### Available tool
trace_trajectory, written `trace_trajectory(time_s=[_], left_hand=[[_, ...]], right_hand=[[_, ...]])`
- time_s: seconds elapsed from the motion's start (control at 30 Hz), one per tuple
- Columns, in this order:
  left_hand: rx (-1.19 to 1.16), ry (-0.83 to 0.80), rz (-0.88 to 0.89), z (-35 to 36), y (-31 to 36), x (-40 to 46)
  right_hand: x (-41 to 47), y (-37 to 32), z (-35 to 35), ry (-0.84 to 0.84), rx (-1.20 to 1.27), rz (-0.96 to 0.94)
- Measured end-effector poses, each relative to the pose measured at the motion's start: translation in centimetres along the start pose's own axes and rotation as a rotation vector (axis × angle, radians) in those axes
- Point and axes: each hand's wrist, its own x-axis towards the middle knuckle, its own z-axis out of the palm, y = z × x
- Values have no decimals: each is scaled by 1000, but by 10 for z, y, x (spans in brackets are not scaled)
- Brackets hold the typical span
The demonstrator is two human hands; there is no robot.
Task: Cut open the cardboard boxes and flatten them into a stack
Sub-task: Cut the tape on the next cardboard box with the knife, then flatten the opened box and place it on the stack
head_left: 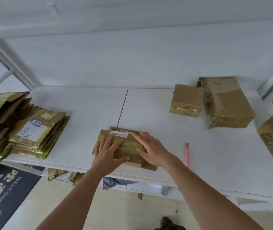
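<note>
Flattened box (124, 147) at table (149, 110) front centre; stack (33, 130) left; cutter (187, 155) right; uncut boxes (215, 103) behind right.

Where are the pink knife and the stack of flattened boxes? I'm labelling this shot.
pink knife (187, 155): head view, middle of its pink handle, right of the hands.
stack of flattened boxes (33, 131): head view, white label on the top piece, left side of the table.
</note>
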Motion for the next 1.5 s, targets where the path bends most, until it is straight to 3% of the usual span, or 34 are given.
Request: trace_trajectory(time_s=[0.07,0.13,0.23,0.3,0.43,0.6,0.87,1.27,1.5], left_hand=[[-37,53,-199,-6,-12,-3],[-147,110,-423,-13,-22,-5],[-560,139,-678,-15,-36,-5],[-819,84,-725,-12,-39,-8],[-1109,8,-710,-12,-37,-14],[-1016,56,-696,-19,-35,-9],[-995,44,-626,-13,-52,-19],[-1153,-40,-579,-7,-79,-20],[-1026,50,-480,-21,-67,-10]], right_hand=[[5,-10,25,-65,-64,61],[1,-20,44,5,-103,100],[-10,-43,66,134,-179,92],[-12,-53,78,247,-161,60],[-2,-67,71,291,-42,37],[21,-70,60,351,-87,51],[43,-113,67,293,-227,286],[23,-97,11,163,701,497],[11,-92,9,263,757,357]])
